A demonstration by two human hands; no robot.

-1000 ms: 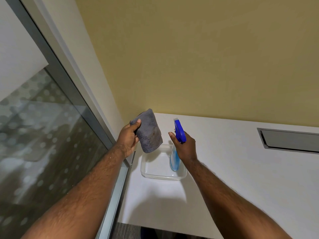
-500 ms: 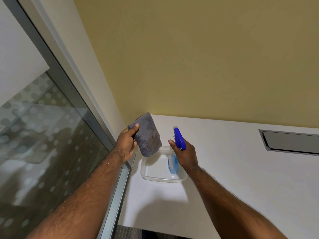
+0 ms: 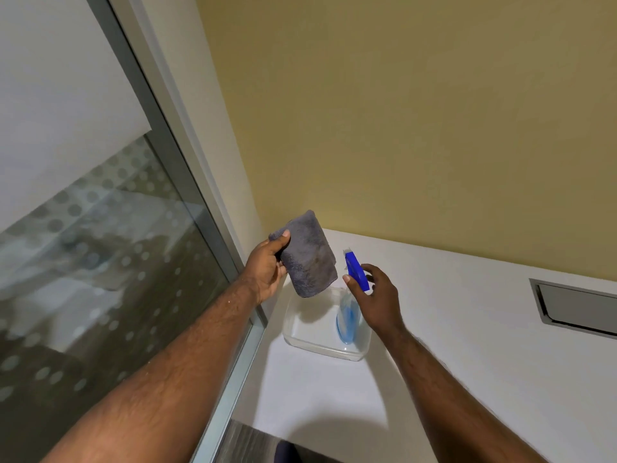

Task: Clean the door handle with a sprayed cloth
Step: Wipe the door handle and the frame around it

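My left hand (image 3: 267,272) holds a folded grey cloth (image 3: 309,259) up above the left side of a clear plastic tray (image 3: 300,339). A spray bottle (image 3: 347,315) with a blue trigger head (image 3: 355,272) and blue liquid stands upright inside the tray's right part. My right hand (image 3: 380,302) is at the trigger head, thumb on its near side and fingers spread behind it in a loose hold. The nozzle points towards the cloth, a short gap away. No door handle is in view.
The tray sits on a white counter (image 3: 467,345) against a yellow wall (image 3: 400,128). A glass panel with a metal frame (image 3: 207,202) rises on the left. A recessed metal slot (image 3: 577,305) lies in the counter at the right.
The spray bottle came down and now stands in the tray. My right hand's fingers have loosened and spread around its head. The cloth stayed in my left hand.
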